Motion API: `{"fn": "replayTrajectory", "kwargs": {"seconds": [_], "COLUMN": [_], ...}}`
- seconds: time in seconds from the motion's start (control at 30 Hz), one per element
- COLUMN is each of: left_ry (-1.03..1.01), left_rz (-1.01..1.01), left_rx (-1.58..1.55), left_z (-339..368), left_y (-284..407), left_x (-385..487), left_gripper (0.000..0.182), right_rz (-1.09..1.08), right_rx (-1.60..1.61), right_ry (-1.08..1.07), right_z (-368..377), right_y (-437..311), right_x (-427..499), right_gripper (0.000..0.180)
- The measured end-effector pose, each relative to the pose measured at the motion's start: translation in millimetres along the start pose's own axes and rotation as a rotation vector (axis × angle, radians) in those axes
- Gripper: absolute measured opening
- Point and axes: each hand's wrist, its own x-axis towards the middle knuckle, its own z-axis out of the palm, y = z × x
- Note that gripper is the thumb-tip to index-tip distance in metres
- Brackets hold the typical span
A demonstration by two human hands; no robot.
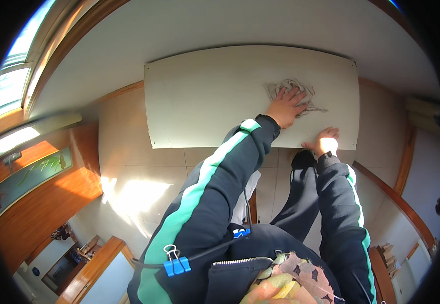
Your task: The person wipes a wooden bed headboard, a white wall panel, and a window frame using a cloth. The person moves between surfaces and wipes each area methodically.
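My left hand lies flat with spread fingers on a crumpled, thin grey cloth. The cloth rests on a white rectangular board with small dark holes near its corners. Nearer to me, my right hand touches the board close to its front edge, thumb held away from the fingers. Sunlight falls brightly on the back of that hand. No object shows in it, though its underside is hidden.
A pale wall stands behind the board's far edge. Beige floor tiles surround it. An orange-brown wooden door with a glass panel is on the left. A black cable with blue binder clips crosses my clothing.
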Motion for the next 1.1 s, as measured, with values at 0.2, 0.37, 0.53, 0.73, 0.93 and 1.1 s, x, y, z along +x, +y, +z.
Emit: {"fn": "replayTrajectory", "kwargs": {"seconds": [0.2, 0.37, 0.53, 0.73, 0.93, 1.1], "left_ry": [0.158, 0.292, 0.361, 0.408, -0.136, -0.023], "left_rz": [-0.196, -0.800, -1.179, -0.718, -0.017, 0.103], "left_rx": [0.095, 0.198, 0.330, 0.275, -0.150, -0.075], "left_z": [-30, -70, -63, -6, 22, 14], "left_y": [-137, -275, -257, -95, 62, 5], "left_x": [-50, -189, -253, -129, 1, 17], "left_gripper": [0.050, 0.050, 0.050, 0.045, 0.051, 0.050], "right_rz": [0.035, 0.032, 0.000, 0.000, 0.005, 0.037], "right_rx": [0.051, 0.037, 0.019, -0.043, -0.069, 0.031], "right_ry": [-0.006, -0.034, -0.052, -0.032, 0.003, -0.002], "right_z": [5, 0, -6, -3, 3, 5], "right_y": [1, 1, 2, 1, -1, 3], "right_x": [4, 1, 0, 3, 2, 3], "right_gripper": [0.134, 0.132, 0.124, 0.126, 0.131, 0.131]}}
